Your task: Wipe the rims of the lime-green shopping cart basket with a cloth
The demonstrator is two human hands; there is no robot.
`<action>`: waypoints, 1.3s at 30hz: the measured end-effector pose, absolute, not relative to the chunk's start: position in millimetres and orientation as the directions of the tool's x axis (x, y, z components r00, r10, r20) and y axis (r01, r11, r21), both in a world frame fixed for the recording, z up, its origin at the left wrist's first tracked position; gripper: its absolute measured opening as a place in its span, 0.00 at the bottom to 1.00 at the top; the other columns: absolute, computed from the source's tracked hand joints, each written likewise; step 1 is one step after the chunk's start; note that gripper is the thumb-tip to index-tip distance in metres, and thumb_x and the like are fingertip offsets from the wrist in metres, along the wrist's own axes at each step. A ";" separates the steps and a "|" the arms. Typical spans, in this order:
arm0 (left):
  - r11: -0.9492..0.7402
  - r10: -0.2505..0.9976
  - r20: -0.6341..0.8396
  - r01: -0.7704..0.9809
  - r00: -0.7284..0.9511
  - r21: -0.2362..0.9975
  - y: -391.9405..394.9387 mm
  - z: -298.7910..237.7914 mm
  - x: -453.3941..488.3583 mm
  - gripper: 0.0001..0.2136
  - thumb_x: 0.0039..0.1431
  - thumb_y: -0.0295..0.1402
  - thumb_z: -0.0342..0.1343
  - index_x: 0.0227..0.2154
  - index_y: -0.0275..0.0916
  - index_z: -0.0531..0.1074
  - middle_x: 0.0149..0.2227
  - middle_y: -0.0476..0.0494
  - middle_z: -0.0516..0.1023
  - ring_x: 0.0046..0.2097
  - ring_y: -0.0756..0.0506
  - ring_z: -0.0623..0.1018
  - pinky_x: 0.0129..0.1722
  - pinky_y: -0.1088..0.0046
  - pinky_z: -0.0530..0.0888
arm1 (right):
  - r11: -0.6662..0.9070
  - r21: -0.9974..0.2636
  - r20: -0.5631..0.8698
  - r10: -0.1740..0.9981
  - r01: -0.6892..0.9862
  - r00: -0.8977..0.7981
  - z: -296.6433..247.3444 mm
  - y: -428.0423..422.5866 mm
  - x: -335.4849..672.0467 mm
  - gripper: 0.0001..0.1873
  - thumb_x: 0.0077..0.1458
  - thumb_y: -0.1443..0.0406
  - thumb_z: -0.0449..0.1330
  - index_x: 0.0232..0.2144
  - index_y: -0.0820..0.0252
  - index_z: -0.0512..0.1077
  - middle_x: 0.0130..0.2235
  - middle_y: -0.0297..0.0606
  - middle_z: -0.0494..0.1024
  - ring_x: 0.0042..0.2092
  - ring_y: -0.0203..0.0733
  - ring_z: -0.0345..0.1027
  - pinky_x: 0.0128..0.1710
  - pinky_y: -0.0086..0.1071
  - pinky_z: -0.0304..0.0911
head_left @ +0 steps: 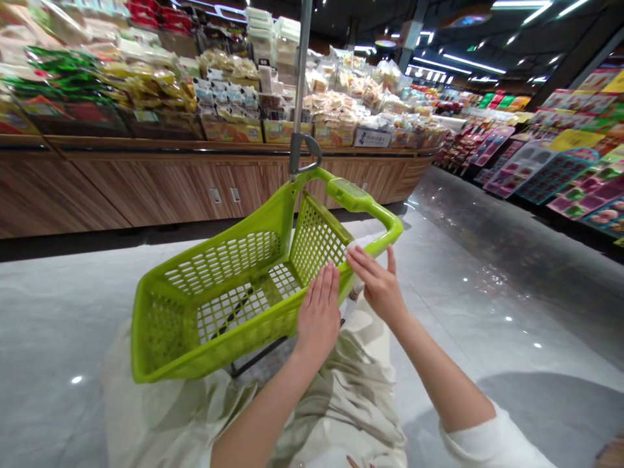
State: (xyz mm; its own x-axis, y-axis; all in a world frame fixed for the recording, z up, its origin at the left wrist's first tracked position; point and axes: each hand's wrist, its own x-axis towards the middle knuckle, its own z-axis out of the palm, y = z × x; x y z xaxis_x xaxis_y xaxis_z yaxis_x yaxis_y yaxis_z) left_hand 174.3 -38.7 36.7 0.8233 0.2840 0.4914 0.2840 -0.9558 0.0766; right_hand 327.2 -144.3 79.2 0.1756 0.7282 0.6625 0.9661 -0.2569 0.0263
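Basket: lime-green plastic shopping basket (221, 270), lattice walls, tilted, narrow end toward lower left
Handle: thick green bar (363, 198) across the far end, curving down the side
Stand: grey metal pole (301, 84) rising from the basket's far corner
Beside it: small white item (353, 289), partly hidden, against the outer wall

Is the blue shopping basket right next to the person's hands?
No, the basket isn't blue. The head view shows that the plastic shopping basket is lime green. It is right next to the person's left hand and right hand.
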 end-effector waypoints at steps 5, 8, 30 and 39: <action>-0.957 0.281 0.505 0.279 0.816 0.082 -37.6 34.4 176.3 0.38 0.60 0.26 0.48 0.69 0.28 0.36 0.72 0.38 0.43 0.71 0.41 0.49 0.69 0.61 0.55 | -0.505 -0.143 0.782 0.470 0.851 0.410 86.0 -151.9 351.6 0.38 0.50 0.80 0.46 0.62 0.54 0.64 0.62 0.42 0.69 0.65 0.45 0.61 0.69 0.59 0.25; -0.954 0.288 0.510 0.290 0.810 0.078 -36.2 33.4 177.8 0.36 0.60 0.26 0.47 0.69 0.28 0.39 0.72 0.38 0.44 0.71 0.41 0.50 0.69 0.61 0.55 | -0.369 -0.044 0.729 0.624 0.928 0.282 79.5 -143.6 334.9 0.36 0.53 0.79 0.46 0.62 0.56 0.64 0.61 0.42 0.70 0.66 0.42 0.59 0.71 0.52 0.32; -0.956 0.283 0.527 0.281 0.802 0.085 -32.0 24.0 189.1 0.36 0.61 0.27 0.48 0.69 0.29 0.38 0.71 0.39 0.48 0.70 0.40 0.55 0.68 0.60 0.58 | -0.512 -0.144 0.788 0.458 0.847 0.411 80.8 -154.0 357.2 0.38 0.51 0.79 0.45 0.61 0.54 0.64 0.62 0.42 0.70 0.65 0.45 0.60 0.69 0.58 0.34; -0.960 0.272 0.532 0.264 0.802 0.094 -30.7 23.4 190.8 0.36 0.62 0.27 0.47 0.69 0.28 0.37 0.71 0.38 0.50 0.69 0.40 0.57 0.68 0.59 0.58 | -0.519 -0.130 0.769 0.486 0.845 0.416 83.7 -156.9 365.4 0.38 0.50 0.80 0.45 0.61 0.53 0.64 0.62 0.42 0.70 0.64 0.43 0.61 0.69 0.58 0.33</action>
State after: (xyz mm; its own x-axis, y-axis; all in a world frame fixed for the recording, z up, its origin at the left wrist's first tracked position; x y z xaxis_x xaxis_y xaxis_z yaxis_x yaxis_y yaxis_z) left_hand 190.8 -30.7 23.4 0.8019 0.2720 0.5320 0.2635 -0.9601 0.0935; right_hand 365.4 -156.9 83.7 0.4164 0.4858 0.7685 0.8451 -0.5185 -0.1302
